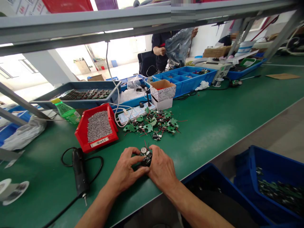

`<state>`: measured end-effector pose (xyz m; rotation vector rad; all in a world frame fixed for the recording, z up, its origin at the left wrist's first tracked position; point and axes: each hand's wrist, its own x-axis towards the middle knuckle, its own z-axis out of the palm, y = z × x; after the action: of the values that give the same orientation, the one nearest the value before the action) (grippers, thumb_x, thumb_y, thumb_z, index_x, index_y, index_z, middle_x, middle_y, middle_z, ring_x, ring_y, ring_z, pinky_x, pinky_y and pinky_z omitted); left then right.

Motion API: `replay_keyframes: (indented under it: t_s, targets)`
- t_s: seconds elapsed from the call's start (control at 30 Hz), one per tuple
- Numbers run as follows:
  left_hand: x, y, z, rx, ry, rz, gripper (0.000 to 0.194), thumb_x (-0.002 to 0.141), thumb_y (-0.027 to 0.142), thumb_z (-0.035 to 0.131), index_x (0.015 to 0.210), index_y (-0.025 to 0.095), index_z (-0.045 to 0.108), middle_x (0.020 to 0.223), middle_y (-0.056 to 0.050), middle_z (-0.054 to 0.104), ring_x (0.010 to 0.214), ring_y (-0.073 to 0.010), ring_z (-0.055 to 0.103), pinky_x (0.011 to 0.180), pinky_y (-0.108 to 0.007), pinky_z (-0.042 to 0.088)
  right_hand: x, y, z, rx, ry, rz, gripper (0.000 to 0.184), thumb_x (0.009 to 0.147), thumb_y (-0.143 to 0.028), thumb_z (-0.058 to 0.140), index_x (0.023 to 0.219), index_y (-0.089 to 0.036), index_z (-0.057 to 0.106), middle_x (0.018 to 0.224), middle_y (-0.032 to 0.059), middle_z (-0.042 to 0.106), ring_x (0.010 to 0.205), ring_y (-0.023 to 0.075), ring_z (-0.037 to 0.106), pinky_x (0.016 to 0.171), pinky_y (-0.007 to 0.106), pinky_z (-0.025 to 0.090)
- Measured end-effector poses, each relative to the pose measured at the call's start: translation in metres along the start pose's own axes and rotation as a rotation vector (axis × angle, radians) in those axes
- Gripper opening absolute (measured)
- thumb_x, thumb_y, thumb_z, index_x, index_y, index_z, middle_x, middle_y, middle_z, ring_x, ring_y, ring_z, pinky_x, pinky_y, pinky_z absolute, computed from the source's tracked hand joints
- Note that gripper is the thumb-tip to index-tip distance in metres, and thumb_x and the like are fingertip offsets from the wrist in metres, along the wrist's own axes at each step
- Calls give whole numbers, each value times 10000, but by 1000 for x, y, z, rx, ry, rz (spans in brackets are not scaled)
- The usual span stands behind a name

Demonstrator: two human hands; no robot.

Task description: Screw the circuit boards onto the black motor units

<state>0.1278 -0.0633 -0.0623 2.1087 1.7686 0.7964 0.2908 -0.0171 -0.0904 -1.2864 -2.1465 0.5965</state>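
Your hands, left (128, 171) and right (163, 167), grip the small black assembly (146, 158) from either side. It sits between your fingertips; its long axis is unclear.

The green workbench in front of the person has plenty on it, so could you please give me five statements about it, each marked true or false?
1. The left hand and the right hand both hold the small dark assembly. True.
2. The red bin is filled with green circuit boards. False: the red bin holds many small metal pieces.
3. A pile of green circuit boards lies on the workbench, beyond the hands. True.
4. The bottle has a red cap. False: the cap of the bottle is yellow.
5. The black corded tool lies to the left of the left hand. True.
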Motion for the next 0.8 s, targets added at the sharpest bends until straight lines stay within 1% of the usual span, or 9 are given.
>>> replay_keyframes:
  t_s: [0.13,0.23,0.3,0.37,0.47,0.57,0.67,0.73,0.8]
  targets:
    - [2,-14,-16,-87,-145,-4,165,854,263,707,1006,307,755,1145,-63,555,1077,-228,551,952,-364,467,-2,-2,-11,-6,-78,-91,648,690,-418,771,1235,-210,489,1033,89,632,963,313,621,828,458,522]
    - [2,-25,-22,-175,-225,36,207,866,243,697,1054,316,742,1190,-60,544,1100,-215,551,970,-340,461,-2,3,-18,75,-102,-162,586,710,-278,763,1244,-260,520,1256,113,549,1121,303,576,946,469,494]
    - [2,-28,-24,-210,-245,60,217,877,254,688,1080,315,732,1215,-64,546,1126,-218,548,998,-345,450,-1,7,-17,173,-113,-214,524,737,-153,703,1222,-270,543,1461,120,387,1246,279,516,1041,449,444]
    - [2,-29,-28,-232,-267,71,240,875,280,697,1113,307,716,1266,-70,544,1170,-231,539,1041,-363,429,1,11,-14,263,-140,-251,443,756,-98,657,1160,-259,573,1547,107,271,1313,259,471,1096,431,400]
    - [2,-28,-34,-283,-268,39,331,830,319,753,1150,273,684,1334,-87,540,1239,-263,516,1097,-402,389,3,12,-9,304,-151,-255,343,759,-107,673,1068,-237,601,1541,112,288,1307,260,474,1102,436,394]
    - [2,-28,-39,-349,-229,-16,230,837,315,742,1045,227,697,1311,-101,570,1230,-269,536,1088,-411,406,2,11,-7,244,-124,-279,324,745,-133,718,1036,-234,616,1514,122,335,1280,285,481,1079,469,412]
    - [0,-28,-43,-386,-265,-42,107,857,293,712,915,203,707,1283,-101,588,1167,-251,582,1049,-392,448,0,9,-5,173,-95,-320,319,751,-139,722,1040,-236,630,1478,127,387,1262,303,474,1048,481,438]
    - [0,-26,-48,-385,-298,-56,115,854,295,712,929,207,714,1294,-98,585,1162,-249,585,1045,-387,452,-1,8,-3,150,-79,-321,311,752,-129,714,1035,-232,638,1457,134,408,1248,307,477,1027,476,458]
    - [0,-25,-58,-352,-251,-76,170,843,323,720,974,214,720,1296,-95,592,1189,-256,568,1064,-388,433,-1,8,-1,152,-73,-309,307,749,-120,712,1027,-232,642,1462,136,400,1257,309,471,1022,476,463]
